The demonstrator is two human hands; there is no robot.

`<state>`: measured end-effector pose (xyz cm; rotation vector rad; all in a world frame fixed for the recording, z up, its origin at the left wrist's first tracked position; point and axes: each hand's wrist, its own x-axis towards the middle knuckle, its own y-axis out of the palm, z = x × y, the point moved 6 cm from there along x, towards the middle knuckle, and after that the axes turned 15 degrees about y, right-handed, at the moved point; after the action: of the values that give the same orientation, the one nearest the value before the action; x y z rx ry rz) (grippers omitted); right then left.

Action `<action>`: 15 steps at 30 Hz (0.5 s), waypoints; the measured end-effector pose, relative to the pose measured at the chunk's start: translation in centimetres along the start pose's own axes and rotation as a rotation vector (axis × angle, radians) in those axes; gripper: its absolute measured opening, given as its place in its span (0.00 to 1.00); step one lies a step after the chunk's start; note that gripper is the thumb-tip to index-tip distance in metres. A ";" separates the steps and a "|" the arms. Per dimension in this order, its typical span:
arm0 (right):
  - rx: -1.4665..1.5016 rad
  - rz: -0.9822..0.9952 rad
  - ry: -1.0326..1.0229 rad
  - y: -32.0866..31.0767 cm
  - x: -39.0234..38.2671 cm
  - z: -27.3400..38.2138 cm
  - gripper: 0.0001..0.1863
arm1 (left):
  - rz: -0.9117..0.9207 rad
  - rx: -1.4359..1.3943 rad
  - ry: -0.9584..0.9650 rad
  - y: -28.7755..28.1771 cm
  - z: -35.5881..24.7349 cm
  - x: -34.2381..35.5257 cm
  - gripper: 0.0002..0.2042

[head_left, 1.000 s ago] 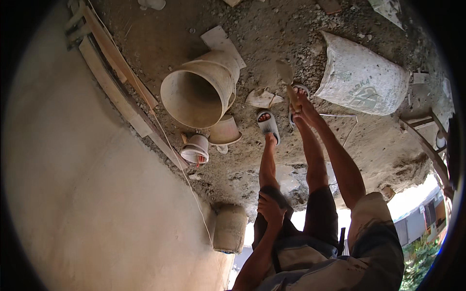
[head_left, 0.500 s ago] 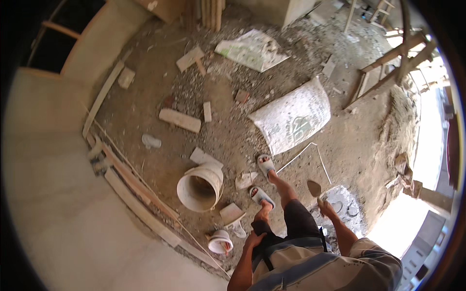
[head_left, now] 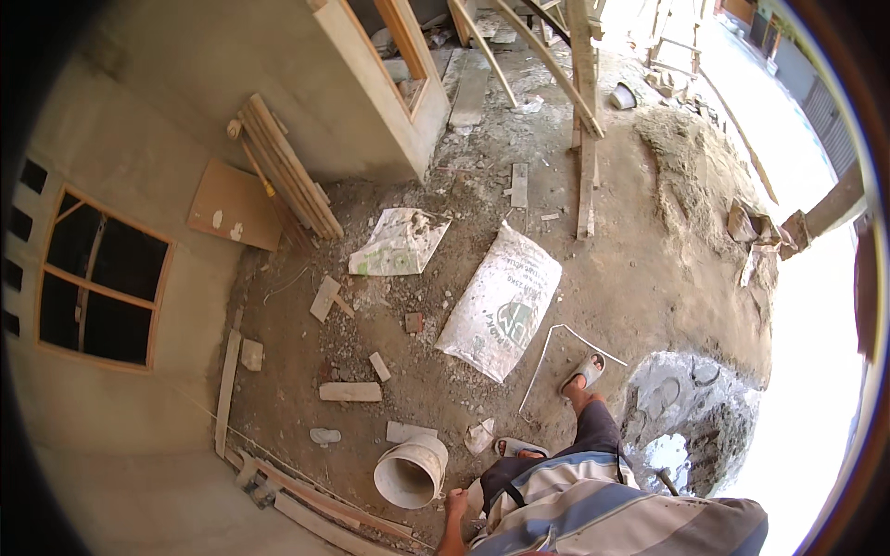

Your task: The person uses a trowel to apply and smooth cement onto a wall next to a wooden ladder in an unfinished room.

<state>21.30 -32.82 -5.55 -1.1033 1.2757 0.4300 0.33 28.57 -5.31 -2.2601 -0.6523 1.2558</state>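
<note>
My left hand (head_left: 456,504) hangs low by my left thigh, to the right of a large pale bucket (head_left: 408,474) standing on the ground. Its fingers look curled, and nothing shows in them. A light flat piece (head_left: 476,499) lies right beside the hand, partly covered by my leg. My right hand is out of sight behind my striped shirt. To the right of my legs spreads a patch of wet grey mortar (head_left: 660,394) with a bright puddle. A short dark stick-like end (head_left: 666,481) shows at its lower edge, its kind unclear.
A white printed sack (head_left: 502,304) lies ahead, with a bent pale rod (head_left: 540,371) near my right foot. A second sack (head_left: 400,243), bricks and board offcuts (head_left: 350,392) litter the dirt. A timber post (head_left: 585,167) with braces stands ahead; planks (head_left: 289,171) lean on the wall.
My view has swung toward the far area, and my right foot has stepped forward and right. My left hand has left my thigh. My right hand, with its trowel, has gone out of view.
</note>
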 end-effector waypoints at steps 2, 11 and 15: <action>0.088 0.075 0.026 -1.2 -0.1 -0.3 0.21 | 0.150 0.124 0.096 0.5 -4.2 1.3 0.16; 0.818 0.055 0.071 -21.3 8.9 2.8 0.11 | 0.094 -0.046 0.421 11.1 -35.8 11.1 0.21; 1.112 -0.145 -0.048 -32.0 10.8 5.1 0.16 | 0.304 0.011 0.612 15.7 -52.2 13.3 0.24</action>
<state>52.50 -46.43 -2.58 -0.2222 1.1171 -0.3585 54.55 15.55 1.23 -2.6082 -0.0775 0.6062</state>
